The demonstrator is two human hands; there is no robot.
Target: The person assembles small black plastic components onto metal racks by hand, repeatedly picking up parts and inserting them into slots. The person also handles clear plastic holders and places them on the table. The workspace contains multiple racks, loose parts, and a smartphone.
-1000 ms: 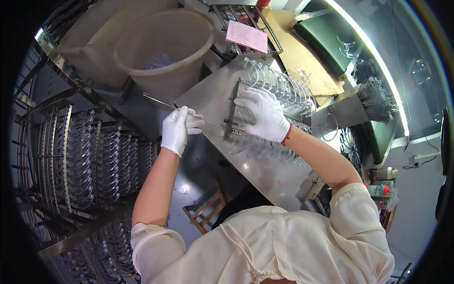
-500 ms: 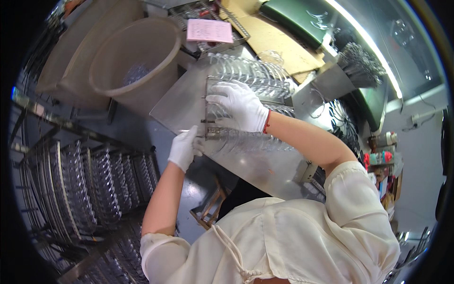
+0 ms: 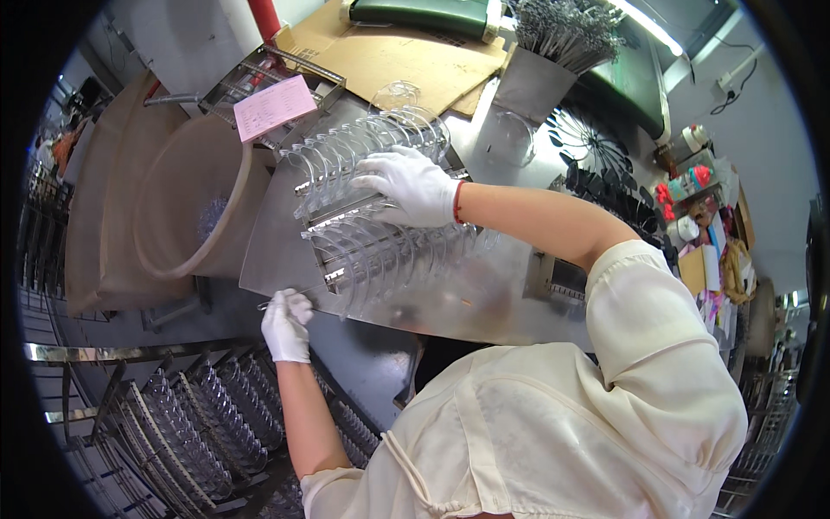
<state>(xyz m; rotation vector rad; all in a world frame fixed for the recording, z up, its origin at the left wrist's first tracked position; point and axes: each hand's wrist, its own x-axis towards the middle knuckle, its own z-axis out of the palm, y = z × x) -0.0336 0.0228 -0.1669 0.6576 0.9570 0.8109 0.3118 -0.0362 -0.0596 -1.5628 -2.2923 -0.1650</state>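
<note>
A metal rack (image 3: pixel 333 275) holds rows of clear, round, lens-like discs (image 3: pixel 367 259) standing on edge on the steel table. My right hand (image 3: pixel 413 189), in a white glove, lies over the middle of the rack, fingers stretched toward its left side; their undersides are hidden. Off the table's left edge, my left hand (image 3: pixel 287 329), also white-gloved, is closed with its fingers curled. A thin metal piece (image 3: pixel 263 305) pokes out of it; most of that piece is hidden in the glove.
A large brown bin (image 3: pixel 251 195) stands at the left, with a slatted rack of discs (image 3: pixel 203 424) below it. Pink paper (image 3: pixel 275 107) lies on a metal frame behind. A holder of thin wires (image 3: pixel 532 82) and dark discs (image 3: pixel 605 190) sit to the right.
The view has turned, so table, rack and bin appear tilted. My left hand has drawn away from the rack's near left corner. My right hand stays over the rack.
</note>
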